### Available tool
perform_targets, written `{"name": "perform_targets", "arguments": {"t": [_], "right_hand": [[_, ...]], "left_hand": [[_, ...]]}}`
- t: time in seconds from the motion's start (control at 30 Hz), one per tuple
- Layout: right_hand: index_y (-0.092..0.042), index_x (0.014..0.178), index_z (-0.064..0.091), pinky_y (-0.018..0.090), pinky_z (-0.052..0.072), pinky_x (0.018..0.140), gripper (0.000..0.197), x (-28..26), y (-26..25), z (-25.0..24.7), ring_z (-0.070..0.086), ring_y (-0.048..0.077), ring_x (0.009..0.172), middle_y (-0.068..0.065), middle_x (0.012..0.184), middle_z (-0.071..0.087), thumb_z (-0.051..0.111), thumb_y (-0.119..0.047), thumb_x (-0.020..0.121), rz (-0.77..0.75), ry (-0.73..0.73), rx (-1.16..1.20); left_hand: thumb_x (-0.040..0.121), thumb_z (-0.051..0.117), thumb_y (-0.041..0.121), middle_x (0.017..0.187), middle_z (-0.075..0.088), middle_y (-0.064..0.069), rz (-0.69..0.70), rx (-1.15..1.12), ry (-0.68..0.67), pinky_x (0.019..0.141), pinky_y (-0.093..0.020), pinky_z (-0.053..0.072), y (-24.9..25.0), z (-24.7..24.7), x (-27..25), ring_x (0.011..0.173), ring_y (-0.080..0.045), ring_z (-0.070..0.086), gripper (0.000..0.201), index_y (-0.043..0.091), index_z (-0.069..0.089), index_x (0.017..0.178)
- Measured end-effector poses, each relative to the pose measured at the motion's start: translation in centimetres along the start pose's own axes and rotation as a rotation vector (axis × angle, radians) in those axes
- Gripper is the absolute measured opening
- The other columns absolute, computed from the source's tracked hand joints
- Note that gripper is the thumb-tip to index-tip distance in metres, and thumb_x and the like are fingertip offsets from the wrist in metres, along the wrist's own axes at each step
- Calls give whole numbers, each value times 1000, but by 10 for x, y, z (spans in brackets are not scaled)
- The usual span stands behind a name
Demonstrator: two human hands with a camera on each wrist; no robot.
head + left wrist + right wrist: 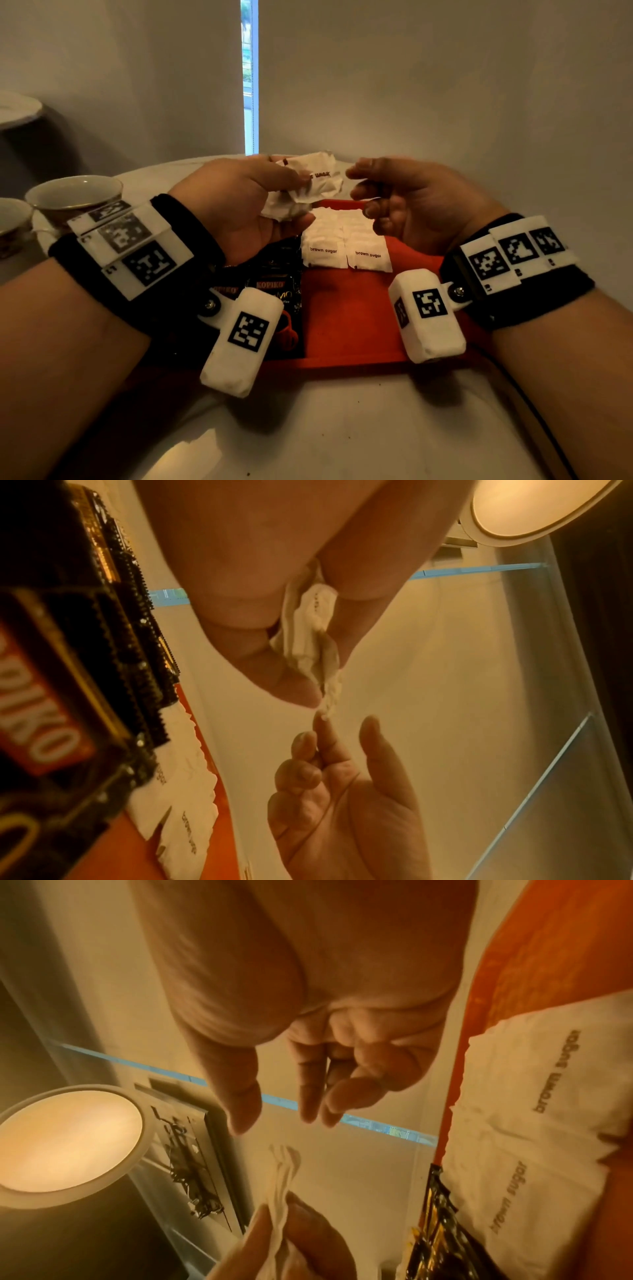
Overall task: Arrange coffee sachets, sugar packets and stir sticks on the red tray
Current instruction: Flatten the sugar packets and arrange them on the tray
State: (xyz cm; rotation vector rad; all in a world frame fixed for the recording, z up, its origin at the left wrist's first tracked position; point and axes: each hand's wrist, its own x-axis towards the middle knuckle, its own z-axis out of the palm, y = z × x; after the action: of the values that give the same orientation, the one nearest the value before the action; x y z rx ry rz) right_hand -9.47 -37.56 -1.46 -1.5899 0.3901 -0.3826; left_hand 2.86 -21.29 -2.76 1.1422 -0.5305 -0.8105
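Left hand (239,202) pinches crumpled white paper sugar packets (305,186); right hand (407,202) empty, fingers loosely curled. Black coffee sachets (274,291) half hidden behind wrist cameras on red tray (346,308).

The sugar packets (346,251) were matt white paper, and those in the left hand (239,205) were crumpled. The coffee sachets (274,291) were glossy black foil. The tray (342,308) looked like matt red plastic, the table (308,428) smooth and glossy white, the cups (73,193) glazed ceramic.

Red tray (346,318). White sugar packets (346,246), brown lettering. Black coffee sachets (274,291) with a red-and-gold logo band. Black wristbands (513,301), white blocks (428,322) printed with black square codes. Pale surface (325,428). White cups (73,195), gold-rimmed.
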Motion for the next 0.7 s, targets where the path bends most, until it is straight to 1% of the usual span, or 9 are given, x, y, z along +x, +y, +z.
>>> {"name": "perform_targets", "arguments": {"t": [0.07, 0.13, 0.23, 0.33, 0.4, 0.43, 0.5, 0.6, 0.7], "right_hand": [[-12, 100, 67, 25, 36, 56, 37, -2, 0, 6, 50, 11, 63, 2, 84, 62, 71, -32, 70, -31, -15, -10], [-12, 95, 68, 26, 35, 56, 30, -2, 2, 13, 50, 13, 63, 3, 82, 62, 72, -28, 69, -46, -26, -13], [-9, 94, 68, 27, 31, 56, 21, -3, 4, 21, 48, 15, 61, 6, 78, 62, 70, -17, 74, -50, -50, -17], [-5, 97, 66, 27, 32, 56, 11, -3, 4, 25, 48, 15, 61, 6, 78, 61, 65, -7, 86, -65, -28, -18], [-5, 95, 65, 27, 35, 55, 7, -4, 3, 26, 51, 15, 61, 6, 77, 63, 63, -6, 89, -73, -2, -6], [-7, 91, 64, 27, 37, 55, 3, -5, 2, 26, 53, 15, 61, 4, 75, 65, 62, -5, 89, -74, 7, 7], [-10, 86, 63, 27, 40, 56, 9, -4, 1, 25, 58, 15, 62, 3, 76, 68, 58, -4, 91, -83, 16, 49], [-7, 97, 61, 27, 46, 58, 9, -3, 1, 24, 66, 19, 72, 8, 87, 72, 53, -6, 93, -100, 22, 116], [1, 122, 56, 28, 52, 62, 33, 0, 1, 24, 67, 24, 84, 16, 102, 68, 53, -10, 92, -124, 106, 245]], "left_hand": [[91, 59, 5, 111, 68, -16, 19, 12, 4, 53, -25, 53, 1, 0, 0, 69, -17, 65, 41, 2, 55, 131], [80, 66, 8, 102, 70, -13, 30, 23, -18, 51, -25, 52, 2, -2, 0, 64, -15, 64, 45, 7, 58, 124], [70, 69, 13, 90, 70, -9, 38, 42, -46, 51, -24, 50, 2, -3, 0, 61, -12, 64, 41, 10, 59, 109], [82, 67, 10, 90, 70, -8, 31, 56, -33, 52, -25, 50, 2, -3, 1, 62, -13, 63, 26, 11, 59, 106], [90, 62, 6, 94, 69, -12, 19, 50, -21, 52, -25, 51, 2, -2, 0, 61, -14, 62, 17, 10, 59, 106], [92, 60, 4, 96, 69, -14, 16, 40, -20, 51, -25, 51, 3, -2, 0, 61, -15, 61, 18, 9, 60, 109], [93, 56, 0, 95, 68, -15, 16, 20, -20, 50, -25, 51, 3, -1, 0, 62, -16, 63, 26, 8, 60, 117], [94, 51, -3, 88, 66, -13, 12, 4, -23, 49, -25, 51, 4, -1, -1, 60, -15, 66, 26, 8, 60, 115], [93, 47, -6, 92, 64, -12, 10, 2, 21, 48, -25, 49, 5, -2, 0, 60, -15, 65, 27, 13, 64, 102]]}}
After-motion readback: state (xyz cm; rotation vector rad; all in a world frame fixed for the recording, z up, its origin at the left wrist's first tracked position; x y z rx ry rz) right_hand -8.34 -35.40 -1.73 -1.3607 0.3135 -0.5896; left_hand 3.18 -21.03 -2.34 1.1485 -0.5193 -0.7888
